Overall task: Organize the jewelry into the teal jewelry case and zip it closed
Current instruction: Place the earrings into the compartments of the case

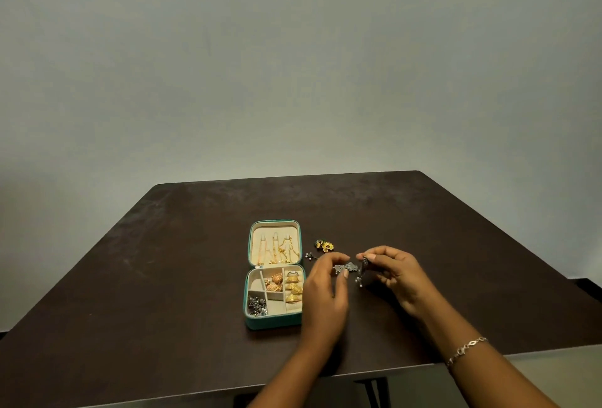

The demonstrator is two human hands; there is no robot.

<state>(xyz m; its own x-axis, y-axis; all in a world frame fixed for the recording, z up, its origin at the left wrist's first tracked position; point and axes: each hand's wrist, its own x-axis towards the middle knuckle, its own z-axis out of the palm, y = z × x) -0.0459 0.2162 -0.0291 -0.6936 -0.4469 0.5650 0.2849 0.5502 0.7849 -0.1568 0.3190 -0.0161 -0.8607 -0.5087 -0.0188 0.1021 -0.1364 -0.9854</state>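
Head camera showed the teal jewelry case [273, 323] lying open on the dark table [163, 277], its lid [275, 232] flat behind the base and hung with gold chains [277, 251]. Gold rings [293, 288] filled the base's right column, rose-gold earrings [275, 280] sat in a middle compartment, and dark silver bits [257, 307] lay in the near-left one. Just right of the case, the left hand [325, 290] pinched a dark silver ornament [345, 267] and the right hand [395, 274] pinched a dangling silver piece [361, 272]; whether the two were joined could not be told. Yellow flower earrings [324, 245] and a small pale stud [311, 255] lay loose on the table beyond. Sorting seemed well along. The next move likely called for lowering the silver into a compartment, then gathering the loose pieces before zipping.
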